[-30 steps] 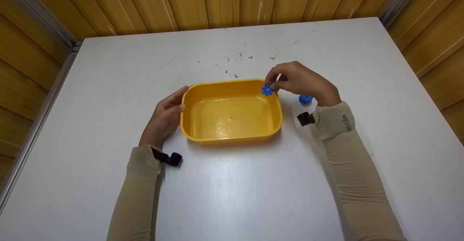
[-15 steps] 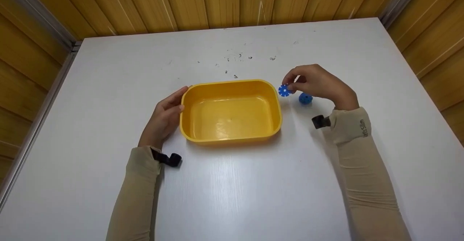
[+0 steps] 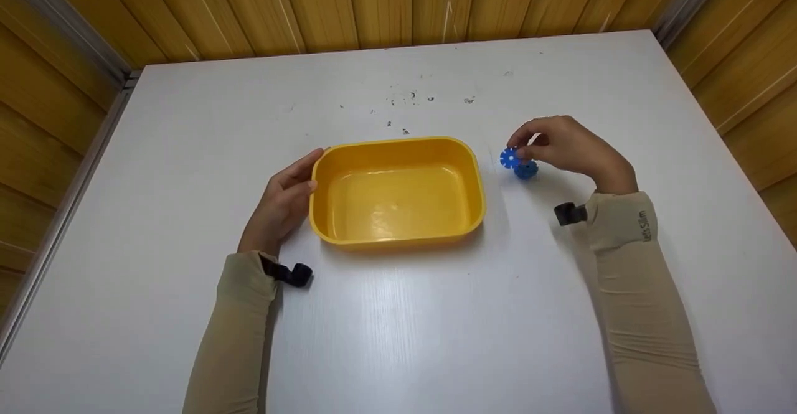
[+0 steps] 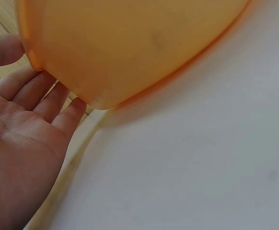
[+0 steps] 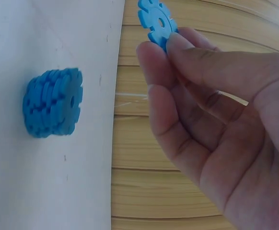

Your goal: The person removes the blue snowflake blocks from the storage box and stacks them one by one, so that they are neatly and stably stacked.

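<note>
My left hand holds the left end of a yellow plastic tub, its thumb at the rim. In the left wrist view, the fingers lie against the tub's outer wall. Between thumb and forefinger, my right hand pinches a blue notched snowflake disc with a hole in its centre. Just below that disc in the head view is a stack of similar blue discs. The right wrist view shows several discs piled together on the table, apart from the held disc.
Everything stands on a white table with dark scuff marks beyond the tub. Wood-look panels rise behind the table's far edge and along both sides.
My right hand has moved right with the blue disc, from over the tub's right rim to above the disc stack. The left hand and the tub stay in place.
</note>
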Demonstrator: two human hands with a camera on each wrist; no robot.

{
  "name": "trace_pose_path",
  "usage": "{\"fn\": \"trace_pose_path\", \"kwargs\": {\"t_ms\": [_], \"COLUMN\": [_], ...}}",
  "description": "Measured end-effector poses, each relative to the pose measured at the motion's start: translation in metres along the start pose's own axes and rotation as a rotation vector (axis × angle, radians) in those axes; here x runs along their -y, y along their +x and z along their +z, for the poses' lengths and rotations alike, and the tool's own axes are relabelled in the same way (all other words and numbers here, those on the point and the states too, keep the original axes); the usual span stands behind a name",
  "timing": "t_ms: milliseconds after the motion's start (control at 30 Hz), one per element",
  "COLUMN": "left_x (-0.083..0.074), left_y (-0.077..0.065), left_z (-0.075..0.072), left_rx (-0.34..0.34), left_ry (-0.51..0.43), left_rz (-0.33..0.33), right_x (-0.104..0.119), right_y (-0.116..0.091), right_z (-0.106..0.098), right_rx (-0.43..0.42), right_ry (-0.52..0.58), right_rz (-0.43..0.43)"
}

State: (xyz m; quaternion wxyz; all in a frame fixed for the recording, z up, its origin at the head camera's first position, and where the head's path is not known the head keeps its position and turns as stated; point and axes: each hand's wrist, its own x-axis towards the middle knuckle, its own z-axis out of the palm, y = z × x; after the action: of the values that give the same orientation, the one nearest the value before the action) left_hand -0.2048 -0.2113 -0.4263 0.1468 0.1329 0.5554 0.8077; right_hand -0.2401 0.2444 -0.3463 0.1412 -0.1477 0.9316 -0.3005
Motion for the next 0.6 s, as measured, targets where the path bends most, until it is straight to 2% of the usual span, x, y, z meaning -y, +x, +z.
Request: {"fn": "trace_pose_path", "kwargs": {"t_ms": [233, 600], "left_x": [0.0, 0.0], "left_y": [0.001, 0.0], "left_z": [0.001, 0.001], "left_rx": [0.0, -0.013], "left_ry": [-0.007, -0.019], "left_rz": [0.002, -0.012], "right_x": [-0.012, -0.023], "right_y": [-0.004, -0.007], "right_z": [-0.001, -0.002], "right_rx": [0.007, -0.006], "right_ry": [0.014, 0.017], "right_rz": [0.034, 0.042]}}
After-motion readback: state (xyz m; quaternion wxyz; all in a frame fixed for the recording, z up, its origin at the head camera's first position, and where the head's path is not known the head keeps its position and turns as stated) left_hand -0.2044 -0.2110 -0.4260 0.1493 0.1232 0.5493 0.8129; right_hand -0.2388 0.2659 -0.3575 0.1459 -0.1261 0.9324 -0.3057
